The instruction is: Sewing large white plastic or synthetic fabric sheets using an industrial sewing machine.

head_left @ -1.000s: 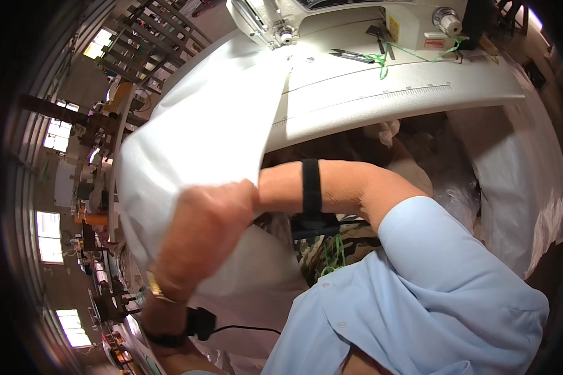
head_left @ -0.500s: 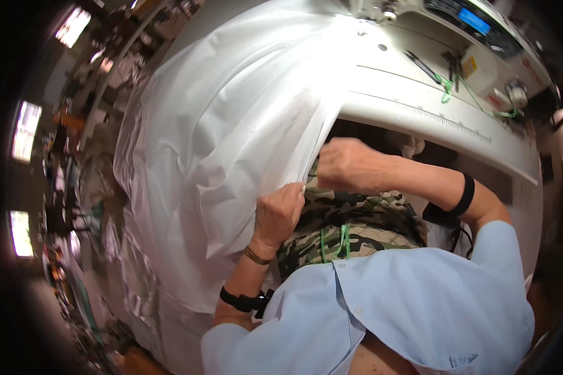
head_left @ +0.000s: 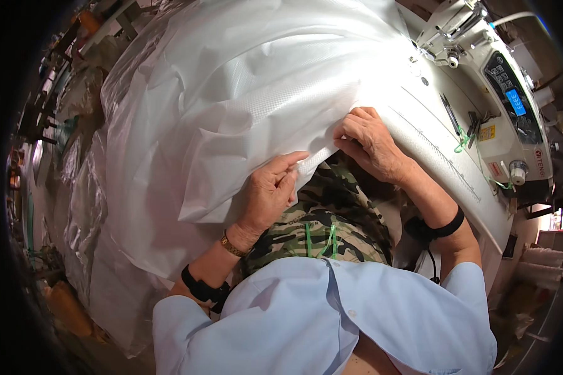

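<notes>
A large translucent white sheet [head_left: 231, 106], plastic-looking and finely textured in places, spreads in folds across the left and middle of the view. My left hand [head_left: 270, 192] holds its near edge between thumb and fingers, the index finger stretched along the border. Farther right along that same edge, my right hand [head_left: 370, 145] pinches the sheet with bent fingers. Between the two hands runs a short narrow strip of folded border. The far end of the sheet reaches the needle area of a white sewing machine [head_left: 491, 94] at the upper right.
A black-handled tool [head_left: 450, 114], probably snips or tweezers, lies on the machine bed [head_left: 413, 119] near green thread [head_left: 461, 142]. The bed's edge carries a ruler scale. Crumpled clear plastic [head_left: 84, 206] hangs at the left. My camouflage-covered lap [head_left: 331, 206] is below the sheet's edge.
My right hand has gone from a blurred fist near the edge to pinching the sheet. The left fingers have loosened and extended along the border. The view has turned, shifting the machine rightward.
</notes>
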Motion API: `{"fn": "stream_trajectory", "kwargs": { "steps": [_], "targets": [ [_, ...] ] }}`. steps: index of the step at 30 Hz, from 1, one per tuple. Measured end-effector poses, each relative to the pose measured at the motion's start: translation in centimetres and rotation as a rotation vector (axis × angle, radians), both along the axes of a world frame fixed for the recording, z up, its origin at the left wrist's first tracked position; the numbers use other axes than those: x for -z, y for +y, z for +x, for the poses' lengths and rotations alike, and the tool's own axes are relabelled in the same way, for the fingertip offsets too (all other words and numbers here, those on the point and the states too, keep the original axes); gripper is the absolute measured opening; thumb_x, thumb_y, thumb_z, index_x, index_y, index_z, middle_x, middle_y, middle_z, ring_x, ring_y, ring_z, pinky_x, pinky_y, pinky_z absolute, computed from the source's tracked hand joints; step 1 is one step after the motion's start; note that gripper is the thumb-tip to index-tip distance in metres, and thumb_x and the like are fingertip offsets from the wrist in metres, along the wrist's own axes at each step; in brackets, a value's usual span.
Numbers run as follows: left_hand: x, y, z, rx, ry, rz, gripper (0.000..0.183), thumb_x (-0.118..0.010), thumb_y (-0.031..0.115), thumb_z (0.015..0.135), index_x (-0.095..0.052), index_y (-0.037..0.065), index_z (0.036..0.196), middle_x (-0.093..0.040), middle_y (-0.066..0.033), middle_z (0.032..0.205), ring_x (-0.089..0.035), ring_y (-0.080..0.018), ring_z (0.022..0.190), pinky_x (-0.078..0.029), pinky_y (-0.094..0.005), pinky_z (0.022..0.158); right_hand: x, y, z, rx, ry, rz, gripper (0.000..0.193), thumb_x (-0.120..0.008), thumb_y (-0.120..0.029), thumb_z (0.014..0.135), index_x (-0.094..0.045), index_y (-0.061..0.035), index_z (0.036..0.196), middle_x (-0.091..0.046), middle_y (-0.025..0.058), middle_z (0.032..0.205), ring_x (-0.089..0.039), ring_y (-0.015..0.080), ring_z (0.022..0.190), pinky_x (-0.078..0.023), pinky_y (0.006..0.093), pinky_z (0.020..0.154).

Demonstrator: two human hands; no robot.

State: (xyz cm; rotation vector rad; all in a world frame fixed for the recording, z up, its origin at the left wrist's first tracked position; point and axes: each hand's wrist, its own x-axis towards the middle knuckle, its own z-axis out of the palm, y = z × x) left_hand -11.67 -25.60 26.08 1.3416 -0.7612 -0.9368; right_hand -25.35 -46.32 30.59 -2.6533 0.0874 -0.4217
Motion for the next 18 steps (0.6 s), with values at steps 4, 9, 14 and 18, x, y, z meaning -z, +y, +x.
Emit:
{"fn": "stream_trajectory", "kwargs": {
  "steps": [4,9,14,18],
  "targets": [
    [-0.3,-0.4,0.2,0.012,-0.347,-0.091,0.026,-0.065,0.003,0.091,-0.068,0.0,0.117,-0.053,0.003,0.085,-0.049,-0.0033,0.062,-0.042,-0.0201,0.056,-0.2,0.2,-0.1,-0.031,0.007,-0.092,0.014,-0.071,-0.014,0.084,-0.059,-0.0096,0.09,-0.058,0.0047,0.09,-0.055,0.0241,0.091,-0.039,0.0376,0.088],
    [-0.5,-1.3,-0.3,-0.052,-0.522,-0.08,0.018,-0.073,0.007,0.087,-0.07,0.002,0.104,-0.056,-0.0025,0.084,-0.051,-0.0097,0.062,-0.042,-0.0249,0.057,0.2,0.4,-0.3,-0.054,-0.029,-0.189,0.016,-0.073,-0.017,0.084,-0.06,-0.0098,0.089,-0.058,0.0036,0.096,-0.055,0.0229,0.094,-0.039,0.0394,0.09],
    [-0.8,-2.2,0.1,-0.11,-0.588,-0.155,0.01,-0.074,0.008,0.086,-0.068,0.002,0.092,-0.057,-0.0056,0.079,-0.055,-0.0173,0.061,-0.044,-0.0289,0.058,0.4,0.3,-0.4,-0.035,-0.058,-0.276,0.017,-0.074,-0.016,0.082,-0.06,-0.0108,0.089,-0.058,0.0027,0.093,-0.055,0.0215,0.092,-0.04,0.0375,0.088],
    [-1.3,-2.1,0.4,-0.094,-0.773,-0.235,0.007,-0.069,0.003,0.087,-0.069,0.001,0.094,-0.057,-0.0076,0.077,-0.059,-0.0236,0.063,-0.047,-0.035,0.058,0.4,-0.2,-0.1,-0.018,-0.082,-0.182,0.016,-0.077,-0.016,0.08,-0.063,-0.0117,0.087,-0.06,0.0,0.086,-0.056,0.0193,0.085,-0.041,0.0345,0.079]
  ]
}}
